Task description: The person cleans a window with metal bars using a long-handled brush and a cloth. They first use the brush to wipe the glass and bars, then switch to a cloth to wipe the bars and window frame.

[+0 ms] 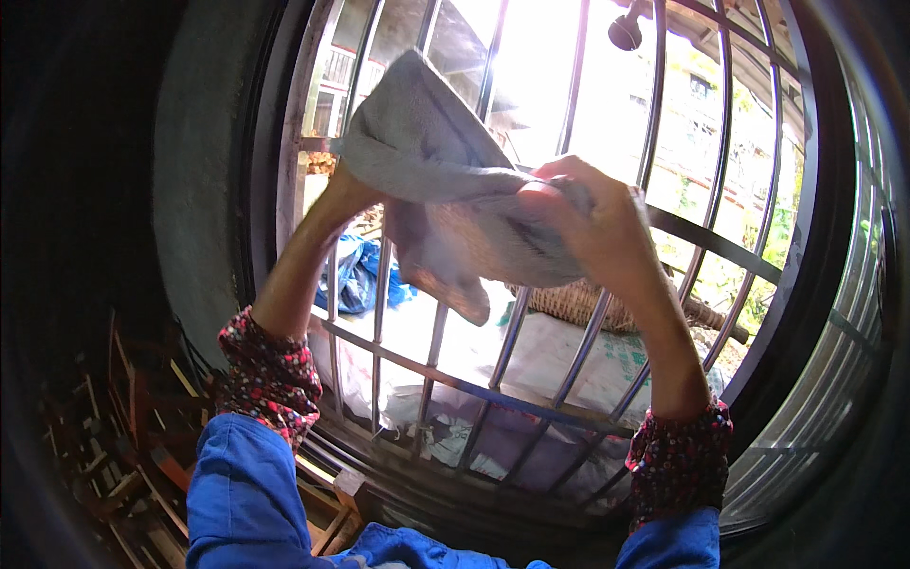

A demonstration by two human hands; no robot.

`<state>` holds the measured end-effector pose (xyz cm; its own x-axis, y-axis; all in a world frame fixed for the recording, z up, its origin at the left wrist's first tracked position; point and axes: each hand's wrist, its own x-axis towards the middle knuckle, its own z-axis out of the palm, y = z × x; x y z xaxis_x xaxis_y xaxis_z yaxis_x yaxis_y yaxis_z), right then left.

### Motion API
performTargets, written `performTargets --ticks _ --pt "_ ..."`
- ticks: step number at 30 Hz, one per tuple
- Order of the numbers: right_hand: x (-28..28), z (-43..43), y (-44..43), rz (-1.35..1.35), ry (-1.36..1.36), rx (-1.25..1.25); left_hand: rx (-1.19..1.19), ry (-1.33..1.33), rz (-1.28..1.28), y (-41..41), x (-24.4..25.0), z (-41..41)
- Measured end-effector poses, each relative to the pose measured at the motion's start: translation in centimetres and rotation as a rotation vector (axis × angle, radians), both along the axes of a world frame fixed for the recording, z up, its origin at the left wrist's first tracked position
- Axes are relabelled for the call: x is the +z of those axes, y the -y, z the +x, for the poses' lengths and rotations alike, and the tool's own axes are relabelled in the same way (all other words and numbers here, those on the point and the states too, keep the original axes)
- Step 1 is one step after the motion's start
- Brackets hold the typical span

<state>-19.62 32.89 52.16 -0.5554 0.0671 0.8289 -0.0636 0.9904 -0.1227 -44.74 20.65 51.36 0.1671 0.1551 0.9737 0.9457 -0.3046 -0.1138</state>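
Observation:
A grey cloth [455, 156] is held up in front of the barred window, twisted and folded between both hands. My right hand [601, 220] pinches its right end, thumb and fingers closed on the fabric. At the other side, my left hand [355, 186] bears the cloth from behind; its fingers are hidden by the fabric and only the wrist end shows. One corner of the cloth points upward, and a loose flap [466, 295] hangs below the middle.
Metal window bars [512, 334] stand just behind the cloth. Beyond them lie white woven sacks [590, 355], a wicker basket [579, 306] and blue plastic sheeting [359, 274]. A light bulb [625, 32] hangs above. Wooden pieces [121, 462] are piled at lower left.

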Motion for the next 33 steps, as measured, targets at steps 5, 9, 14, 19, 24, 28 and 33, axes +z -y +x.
performTargets --ticks 5,9,14,19,24,28,33 --pt "0.3 -2.5 0.6 0.121 0.069 0.026 0.465 -0.751 0.21 -1.2 8.6 -1.7" --pt "3.3 -5.0 -3.3 -0.058 -0.151 0.116 0.257 -0.578 -0.128 -7.2 16.7 -1.5" --pt "7.4 -5.0 -5.6 -0.013 -0.312 0.093 0.55 -0.331 -0.011 -10.6 18.7 -1.5" --pt "6.5 -5.7 -4.8 0.078 -0.278 -0.007 0.583 -0.255 0.112 -11.9 16.4 -2.3" --pt "4.6 -5.7 -4.5 0.466 -0.279 -0.281 0.441 -0.275 0.212 -12.9 13.1 -2.0" --pt "1.8 -4.7 -2.7 0.395 -0.29 -0.148 0.339 -0.319 0.27 -11.2 10.1 -2.0" --pt "-1.1 -2.2 -1.1 0.328 -0.113 -0.099 0.118 -0.385 0.311 -11.0 7.1 -1.1"
